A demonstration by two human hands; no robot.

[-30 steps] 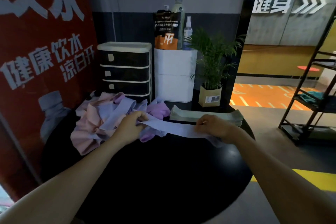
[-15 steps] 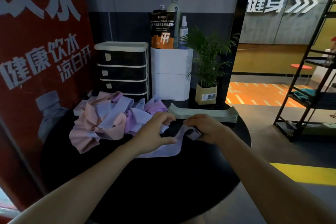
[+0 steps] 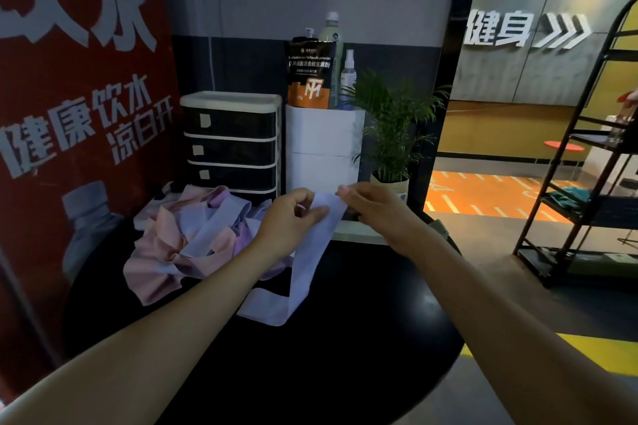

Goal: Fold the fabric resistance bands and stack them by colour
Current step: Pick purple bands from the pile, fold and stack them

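Observation:
A pale lavender band [image 3: 312,252] hangs doubled from both hands above the round black table [image 3: 362,338], its lower loop resting on the tabletop. My left hand [image 3: 293,217] pinches its upper end from the left. My right hand [image 3: 373,214] pinches the same end from the right. A loose heap of pink, lavender and purple bands [image 3: 186,238] lies at the table's left back. A flat stack of folded pale green bands [image 3: 355,235] lies behind my right wrist, mostly hidden.
A black drawer unit [image 3: 231,145] and a white box [image 3: 322,145] with a pouch and bottles stand at the table's back. A potted plant [image 3: 392,134] is beside them. A red banner [image 3: 69,97] stands left, a black metal shelf [image 3: 587,162] right.
The two hands brought the band's ends together, then rose off the table with the band, which now hangs down doubled from them.

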